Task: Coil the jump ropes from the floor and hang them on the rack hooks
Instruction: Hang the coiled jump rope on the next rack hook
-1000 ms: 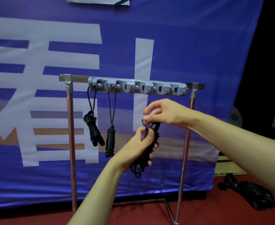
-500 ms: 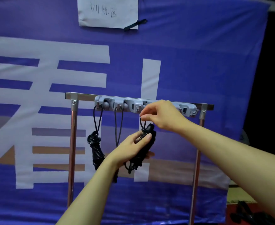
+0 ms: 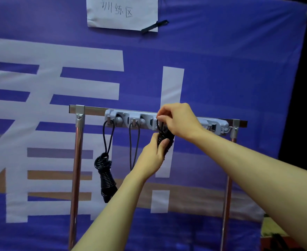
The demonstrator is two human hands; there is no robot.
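Observation:
A grey hook strip runs along the top bar of a metal rack. One coiled black jump rope hangs from the leftmost hook. A second rope hangs by its loop from the hook beside it, its bundle hidden behind my left arm. My left hand grips a third coiled black rope just under the strip. My right hand pinches that rope's top loop at the third hook.
A blue banner with large white characters hangs behind the rack, with a white paper sign at the top. Dark items lie on the floor at the lower right. Hooks to the right of my hands hold nothing.
Both hands have lifted the third rope bundle up from below the strip, so its top loop is now at the third hook. The view has tilted upward.

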